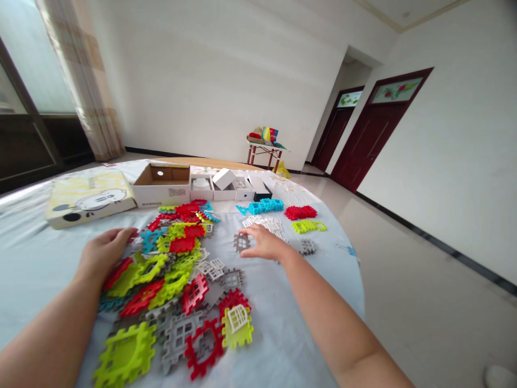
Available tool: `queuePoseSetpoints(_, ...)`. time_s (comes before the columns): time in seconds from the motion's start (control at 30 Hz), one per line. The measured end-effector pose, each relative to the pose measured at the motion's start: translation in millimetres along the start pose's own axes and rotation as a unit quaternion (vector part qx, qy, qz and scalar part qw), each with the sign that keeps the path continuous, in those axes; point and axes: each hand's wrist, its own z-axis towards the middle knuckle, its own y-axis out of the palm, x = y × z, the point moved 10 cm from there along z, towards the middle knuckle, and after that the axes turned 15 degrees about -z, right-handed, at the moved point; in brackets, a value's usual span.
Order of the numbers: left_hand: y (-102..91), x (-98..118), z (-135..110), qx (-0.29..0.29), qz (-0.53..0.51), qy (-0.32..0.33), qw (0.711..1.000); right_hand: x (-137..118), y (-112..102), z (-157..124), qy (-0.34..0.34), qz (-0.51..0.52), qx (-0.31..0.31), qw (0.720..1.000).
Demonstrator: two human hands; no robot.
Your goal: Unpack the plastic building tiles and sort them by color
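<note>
My right hand [264, 243] grips a grey interlocking panel [241, 243] with a window grid, between thumb and fingers, over the cloth right of the big pile. Just beyond it lies a heap of white window frames [269, 223]. My left hand [105, 249] is at the left edge of the mixed pile of toothed building panels [183, 269], with its fingers drawn together. What those fingertips touch is unclear. Green, red, blue and grey panels overlap in the pile, with loose white window frames [212, 268] among them. One white arched frame [237, 319] rests on a green panel.
Sorted groups lie at the right: blue panels [265, 206], red panels [301, 212], green panels [309, 226] and grey panels [307, 247]. Along the back stand a yellow box lid [91, 196], an open cardboard box [161, 191] and several small white boxes [224, 179]. The table's rounded edge is at right.
</note>
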Motion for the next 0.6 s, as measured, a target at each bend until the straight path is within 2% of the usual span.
queuePoseSetpoints(0.1,-0.4,1,0,-0.001,0.008,0.000,1.000,42,-18,-16,0.063,-0.029,0.008,0.998)
queuePoseSetpoints(0.23,-0.3,0,1,0.003,0.010,0.000,1.000,80,-31,-41,0.116,-0.057,-0.032,0.991)
queuePoseSetpoints(0.47,-0.5,1,2,0.003,0.004,0.017,1.000,97,-19,-67,0.136,-0.099,-0.133,0.977)
queuePoseSetpoints(0.6,0.1,1,2,0.004,0.005,0.015,1.000,94,-18,-65,0.136,-0.098,-0.126,0.978)
